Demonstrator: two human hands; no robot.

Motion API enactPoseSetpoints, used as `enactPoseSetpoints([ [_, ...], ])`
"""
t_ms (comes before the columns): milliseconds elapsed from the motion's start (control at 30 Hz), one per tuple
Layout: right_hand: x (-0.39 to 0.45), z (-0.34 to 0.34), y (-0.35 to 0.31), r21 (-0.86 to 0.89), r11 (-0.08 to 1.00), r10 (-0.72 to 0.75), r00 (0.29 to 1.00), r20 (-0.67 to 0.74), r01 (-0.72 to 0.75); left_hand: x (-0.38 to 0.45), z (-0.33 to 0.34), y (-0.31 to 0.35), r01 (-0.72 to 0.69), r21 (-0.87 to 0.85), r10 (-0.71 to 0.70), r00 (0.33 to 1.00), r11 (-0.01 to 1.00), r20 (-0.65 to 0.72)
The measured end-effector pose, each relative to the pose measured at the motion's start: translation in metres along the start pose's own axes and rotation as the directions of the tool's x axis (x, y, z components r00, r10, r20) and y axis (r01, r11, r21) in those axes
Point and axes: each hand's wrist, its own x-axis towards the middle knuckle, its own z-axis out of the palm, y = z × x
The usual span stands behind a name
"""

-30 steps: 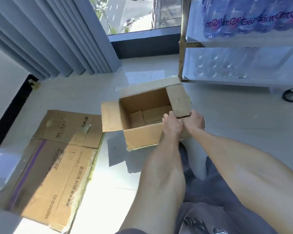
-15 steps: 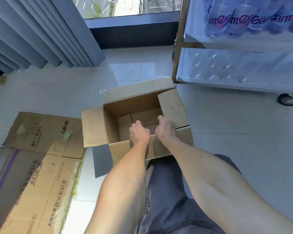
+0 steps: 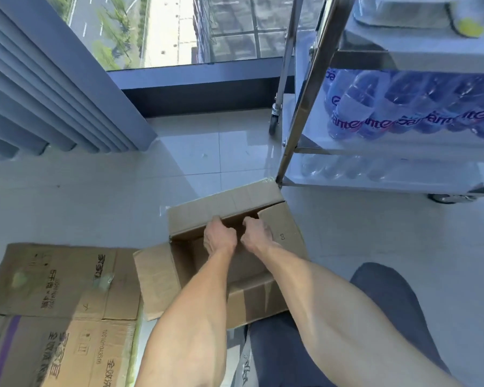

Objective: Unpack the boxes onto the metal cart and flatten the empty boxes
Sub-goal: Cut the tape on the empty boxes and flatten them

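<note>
An open, empty brown cardboard box (image 3: pixel 280 300) sits on the floor in front of me, its flaps spread outward. My left hand (image 3: pixel 218 237) and my right hand (image 3: pixel 256 233) reach across the opening, side by side. The fingers of both curl over the far wall's top edge, under the far flap (image 3: pixel 224 203). The metal cart (image 3: pixel 296 129) stands just beyond the box at the right. Several water bottles with blue labels (image 3: pixel 403 107) fill its middle shelf, and clear bottles (image 3: pixel 347 166) lie on the bottom shelf.
Flattened cardboard boxes (image 3: pixel 53 303) lie on the floor at the left. Grey curtains (image 3: pixel 39 79) hang at the upper left beside a floor-level window (image 3: pixel 179 29). The cart's casters (image 3: pixel 274 125) stand on pale tiles. My knee in dark trousers (image 3: pixel 389 297) is at the lower right.
Both hands moved from the box's near wall across the opening to its far wall. The view tilted up, showing more of the cart and window.
</note>
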Motion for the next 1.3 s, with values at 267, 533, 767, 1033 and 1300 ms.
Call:
enactPoseSetpoints([
  [267,0.014,-0.047,0.019,-0.053,0.999,0.007,0.999,0.054,-0.004,-0.007,0.000,0.063,0.091,0.006,-0.092,0.993,0.996,0.076],
  [533,-0.025,-0.130,0.007,-0.163,0.983,-0.076,0.997,0.022,0.078,-0.047,-0.056,0.103,0.094,0.009,-0.094,0.996,0.996,-0.004],
  [767,-0.108,-0.206,-0.015,-0.281,0.951,-0.117,0.991,0.066,0.131,-0.134,-0.119,0.142,0.119,-0.039,-0.120,0.993,0.992,-0.007],
  [1033,-0.185,-0.224,-0.071,-0.684,0.609,-0.331,0.913,0.239,0.400,-0.197,-0.194,0.137,0.360,-0.208,-0.366,0.931,0.910,0.007],
  [1300,-0.240,-0.138,-0.123,-0.555,0.705,-0.381,0.896,0.230,0.442,-0.223,-0.245,0.035,0.463,-0.249,-0.499,0.861,0.851,-0.102],
])
